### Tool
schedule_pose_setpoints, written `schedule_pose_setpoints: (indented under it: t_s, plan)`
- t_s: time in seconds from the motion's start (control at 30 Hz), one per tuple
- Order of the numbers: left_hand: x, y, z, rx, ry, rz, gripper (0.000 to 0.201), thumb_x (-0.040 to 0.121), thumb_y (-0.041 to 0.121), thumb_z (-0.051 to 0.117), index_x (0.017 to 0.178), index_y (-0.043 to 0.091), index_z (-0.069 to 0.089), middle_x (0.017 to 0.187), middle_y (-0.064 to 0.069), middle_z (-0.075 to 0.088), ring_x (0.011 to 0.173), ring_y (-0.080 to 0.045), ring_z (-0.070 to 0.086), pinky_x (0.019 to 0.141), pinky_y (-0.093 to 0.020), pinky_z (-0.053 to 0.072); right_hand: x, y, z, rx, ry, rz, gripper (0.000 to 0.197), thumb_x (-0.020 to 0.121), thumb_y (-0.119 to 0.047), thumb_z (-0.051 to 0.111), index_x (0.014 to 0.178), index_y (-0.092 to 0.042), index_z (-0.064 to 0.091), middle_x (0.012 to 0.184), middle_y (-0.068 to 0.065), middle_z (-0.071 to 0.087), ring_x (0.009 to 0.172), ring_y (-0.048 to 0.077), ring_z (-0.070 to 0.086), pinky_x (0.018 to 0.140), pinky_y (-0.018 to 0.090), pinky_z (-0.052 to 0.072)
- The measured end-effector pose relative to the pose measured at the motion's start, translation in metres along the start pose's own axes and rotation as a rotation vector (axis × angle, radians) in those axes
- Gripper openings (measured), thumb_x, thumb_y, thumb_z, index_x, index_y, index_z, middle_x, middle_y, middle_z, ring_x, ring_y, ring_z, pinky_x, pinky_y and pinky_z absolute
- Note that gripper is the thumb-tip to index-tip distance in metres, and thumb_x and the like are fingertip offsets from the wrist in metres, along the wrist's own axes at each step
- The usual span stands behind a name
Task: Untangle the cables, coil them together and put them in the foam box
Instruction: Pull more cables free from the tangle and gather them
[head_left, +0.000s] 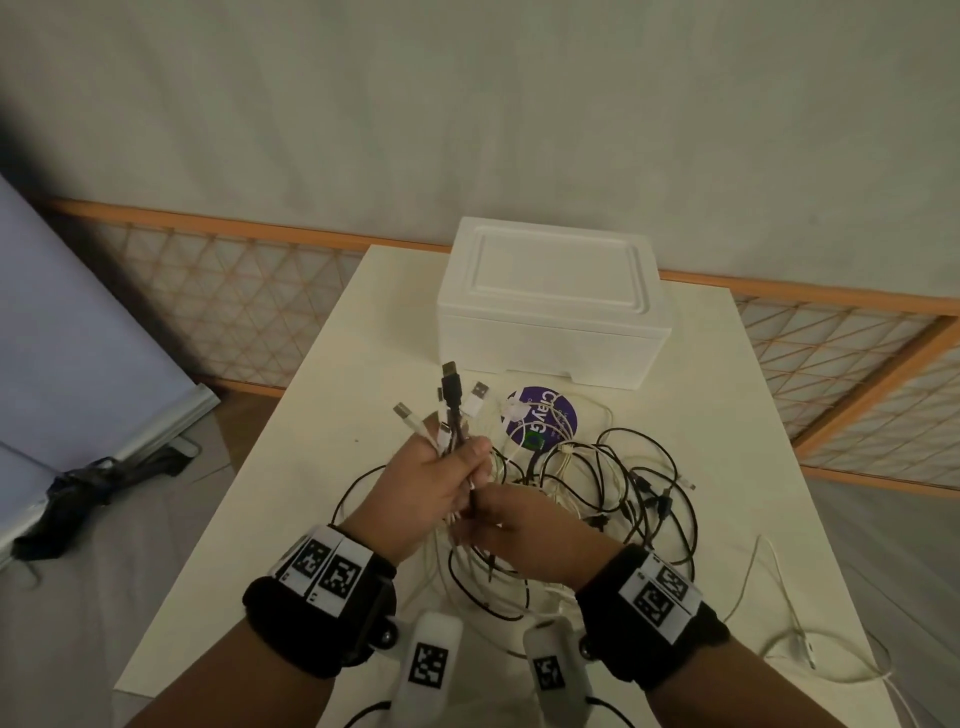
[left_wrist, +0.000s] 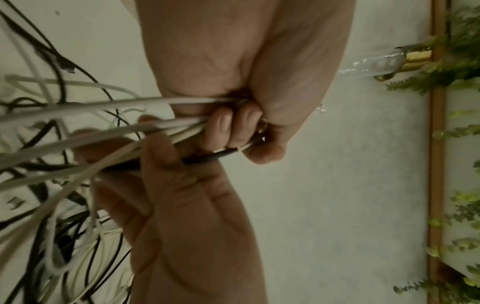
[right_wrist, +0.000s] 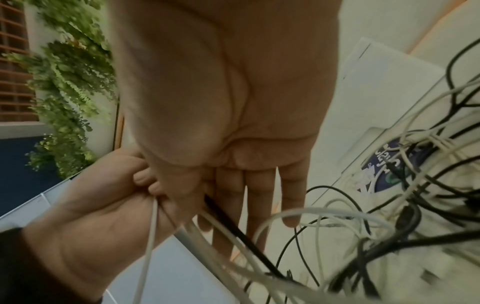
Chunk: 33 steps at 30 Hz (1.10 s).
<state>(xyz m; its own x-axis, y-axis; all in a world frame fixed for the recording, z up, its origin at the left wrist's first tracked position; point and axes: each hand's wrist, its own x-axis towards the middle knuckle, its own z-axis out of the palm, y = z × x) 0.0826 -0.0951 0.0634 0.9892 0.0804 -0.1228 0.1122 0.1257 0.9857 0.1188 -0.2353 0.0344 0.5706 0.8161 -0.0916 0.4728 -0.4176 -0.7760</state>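
Left hand (head_left: 431, 483) grips cables (head_left: 597, 483); foam box (head_left: 550, 301) stays lidded.

Black and white cables (head_left: 597, 483) tangled before the closed white foam box (head_left: 550, 301).

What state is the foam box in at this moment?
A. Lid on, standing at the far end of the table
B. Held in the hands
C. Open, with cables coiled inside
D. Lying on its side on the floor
A: the foam box stands at the far end of the table with its lid on, while most of the cables lie loose in front of it.
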Motion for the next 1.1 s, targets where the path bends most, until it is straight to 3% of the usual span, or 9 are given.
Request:
schedule_pose_setpoints:
  t_s: [0.13, 0.27, 0.4, 0.5, 0.6, 0.7, 0.87, 1.0, 1.1]
  plan:
    - [0.0, 0.004, -0.005, -0.143, 0.052, 0.032, 0.031, 0.087, 0.02, 0.056, 0.06, 0.029, 0.066, 0.063, -0.003, 0.06, 0.036, -0.007, 0.029, 0.041, -0.02, 0.026, 0.001, 0.0, -0.002, -0.078, 0.039, -0.014, 0.014, 0.095, -0.025, 0.054, 0.093, -0.012, 0.061, 0.061, -0.018, 0.044, 0.057, -0.012, 0.046, 0.055, 0.01, 0.03]
    - [-0.001, 0.001, -0.006, -0.202, 0.06, -0.01, 0.029, 0.087, 0.024, 0.06, 0.059, 0.023, 0.07, 0.08, -0.02, 0.048, 0.04, -0.008, 0.031, 0.046, -0.024, 0.028, 0.002, 0.005, 0.002, -0.103, 0.097, -0.027, 0.015, 0.093, -0.025, 0.057, 0.088, -0.012, 0.061, 0.057, -0.015, 0.043, 0.054, -0.004, 0.045, 0.054, 0.007, 0.028]
    - [0.0, -0.004, -0.009, -0.318, 0.061, -0.101, 0.023, 0.078, 0.025, 0.063, 0.077, 0.004, 0.073, 0.054, -0.007, 0.044, 0.042, -0.01, 0.033, 0.044, -0.021, 0.03, 0.002, 0.005, 0.003, -0.119, 0.214, -0.152, 0.031, 0.09, -0.034, 0.052, 0.087, -0.006, 0.065, 0.078, 0.004, 0.059, 0.073, 0.009, 0.05, 0.064, 0.007, 0.033]
    - [0.003, -0.008, -0.011, -0.321, 0.084, -0.135, 0.037, 0.078, 0.033, 0.063, 0.083, -0.002, 0.073, 0.054, -0.005, 0.041, 0.048, -0.013, 0.035, 0.046, -0.022, 0.034, 0.003, 0.006, 0.004, -0.14, 0.251, -0.158, 0.034, 0.09, -0.035, 0.051, 0.088, -0.005, 0.067, 0.086, 0.006, 0.06, 0.079, 0.008, 0.052, 0.07, 0.001, 0.033]
    - [0.005, -0.005, -0.011, -0.395, 0.069, -0.105, 0.049, 0.087, 0.043, 0.046, 0.072, -0.001, 0.058, 0.07, -0.012, 0.065, 0.055, -0.016, 0.047, 0.053, -0.025, 0.042, 0.002, 0.009, 0.001, -0.096, 0.261, -0.058, 0.027, 0.09, -0.031, 0.051, 0.093, -0.009, 0.067, 0.089, 0.002, 0.062, 0.084, 0.013, 0.057, 0.075, 0.02, 0.044]
    - [0.005, -0.001, -0.01, -0.446, 0.05, -0.081, 0.051, 0.088, 0.051, 0.034, 0.063, 0.009, 0.05, 0.091, -0.019, 0.071, 0.066, -0.017, 0.057, 0.062, -0.027, 0.044, -0.001, 0.006, -0.003, -0.162, 0.185, -0.01, 0.018, 0.095, -0.024, 0.051, 0.098, -0.013, 0.065, 0.089, -0.002, 0.061, 0.082, 0.009, 0.053, 0.075, 0.026, 0.043]
    - [0.007, -0.001, -0.009, -0.444, 0.034, -0.111, 0.067, 0.087, 0.061, 0.026, 0.102, 0.008, 0.066, 0.099, -0.025, 0.07, 0.091, -0.03, 0.068, 0.086, -0.038, 0.05, -0.003, 0.001, 0.001, -0.391, 0.04, -0.049, 0.021, 0.098, -0.025, 0.045, 0.101, -0.01, 0.06, 0.092, 0.009, 0.063, 0.083, 0.025, 0.058, 0.071, 0.033, 0.043]
    - [0.007, 0.003, -0.004, -0.418, 0.052, -0.149, 0.061, 0.085, 0.06, 0.037, 0.114, 0.013, 0.064, 0.064, -0.018, 0.065, 0.062, -0.029, 0.065, 0.069, -0.035, 0.052, -0.002, 0.0, 0.002, -0.469, 0.012, -0.051, 0.024, 0.099, -0.028, 0.043, 0.099, -0.01, 0.058, 0.091, 0.01, 0.063, 0.082, 0.027, 0.059, 0.067, 0.032, 0.04]
    - [0.006, 0.004, 0.0, -0.375, 0.071, -0.122, 0.052, 0.086, 0.053, 0.041, 0.088, 0.007, 0.065, 0.056, -0.009, 0.054, 0.057, -0.023, 0.056, 0.067, -0.033, 0.046, 0.0, 0.0, 0.002, -0.476, 0.015, -0.048, 0.025, 0.099, -0.03, 0.041, 0.098, -0.01, 0.057, 0.09, 0.011, 0.063, 0.081, 0.028, 0.06, 0.067, 0.034, 0.042]
